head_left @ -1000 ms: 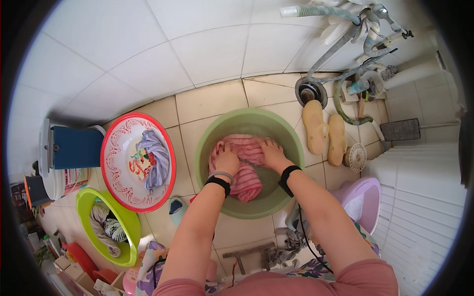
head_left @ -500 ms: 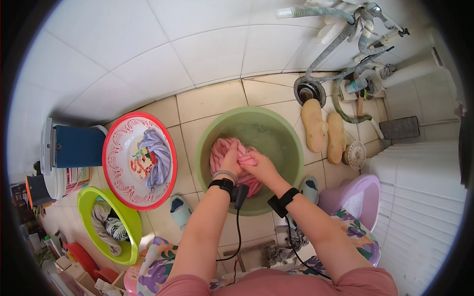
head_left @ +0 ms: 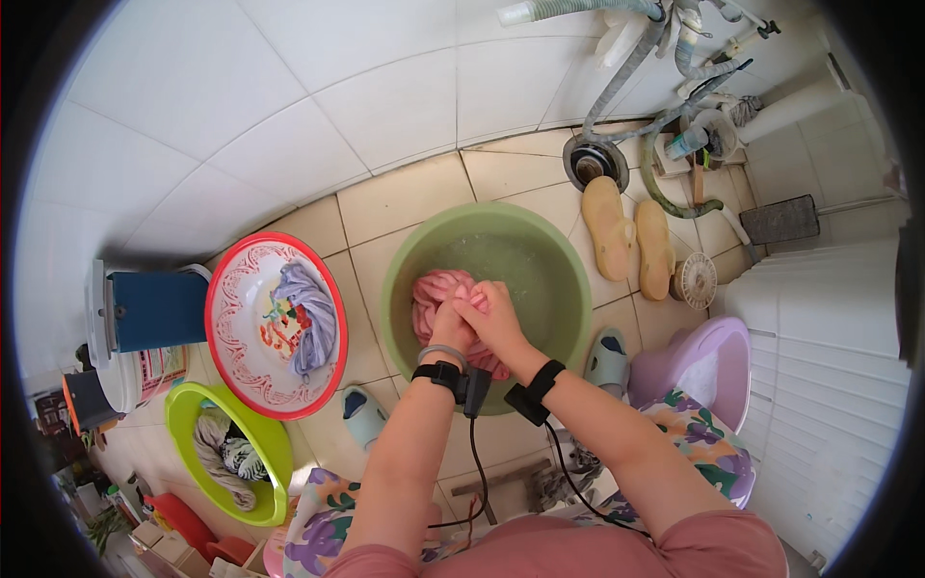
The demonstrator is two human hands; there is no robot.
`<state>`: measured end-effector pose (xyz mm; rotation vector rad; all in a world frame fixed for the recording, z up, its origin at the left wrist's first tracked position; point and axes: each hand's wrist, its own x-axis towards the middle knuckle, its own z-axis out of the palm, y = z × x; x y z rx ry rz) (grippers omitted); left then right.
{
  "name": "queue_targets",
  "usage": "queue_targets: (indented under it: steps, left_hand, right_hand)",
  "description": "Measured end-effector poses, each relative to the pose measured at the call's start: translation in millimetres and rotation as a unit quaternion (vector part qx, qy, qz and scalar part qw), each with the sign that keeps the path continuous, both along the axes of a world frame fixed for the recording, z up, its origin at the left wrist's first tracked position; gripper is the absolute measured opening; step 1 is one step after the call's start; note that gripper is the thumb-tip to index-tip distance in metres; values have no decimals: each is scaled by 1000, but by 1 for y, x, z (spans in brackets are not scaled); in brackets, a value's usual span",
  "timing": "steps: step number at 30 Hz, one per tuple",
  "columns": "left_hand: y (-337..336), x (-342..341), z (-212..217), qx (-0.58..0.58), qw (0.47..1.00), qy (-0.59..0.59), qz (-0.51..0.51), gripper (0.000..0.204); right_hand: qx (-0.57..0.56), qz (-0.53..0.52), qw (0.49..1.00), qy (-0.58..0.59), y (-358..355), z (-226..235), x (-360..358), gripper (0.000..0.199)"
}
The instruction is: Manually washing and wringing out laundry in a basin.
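Note:
A wet pink cloth point(head_left: 440, 291) lies bunched in the left part of a round green basin point(head_left: 390, 332), which holds shallow water. My left hand point(head_left: 451, 326) is closed on the cloth near the basin's middle. Pressed up against it, my right hand point(head_left: 493, 316) has its fingers curled round a fold of the same cloth. Cloth shows to the left of the hands and below them; what lies inside the grip is hidden. Both wrists wear black straps with small dark devices and cables.
Left of the green basin is a red-rimmed white basin point(head_left: 231, 332) with a bluish garment point(head_left: 310, 318); a lime-green tub point(head_left: 183, 445) of clothes stands nearer. Tan slippers point(head_left: 607, 231), a floor drain point(head_left: 590, 166), hoses and a purple tub point(head_left: 737, 361) are on the right.
My right hand has closed in over the left, and the hands now press together on the pink cloth. The whole view has shifted slightly.

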<state>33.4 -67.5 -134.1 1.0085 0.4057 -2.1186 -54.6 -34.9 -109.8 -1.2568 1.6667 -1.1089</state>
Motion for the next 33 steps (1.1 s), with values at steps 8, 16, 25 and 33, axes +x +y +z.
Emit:
queue_targets:
  steps: [8, 16, 25, 33]
  left_hand:
    - [5, -25, 20, -43, 994, -97, 33, 31]
    - [9, -22, -4, -61, 995, -53, -54, 27]
    - [9, -2, -20, -50, 998, 17, -29, 28]
    - [-29, -2, 8, -51, 972, -219, -63, 27]
  right_hand:
    - [68, 36, 991, 109, -23, 5, -26, 25]
    - [177, -2, 977, 121, -36, 17, -22, 38]
    - [159, 54, 977, 128, -17, 24, 4, 38]
    - [204, 24, 954, 218, -53, -11, -62, 35]
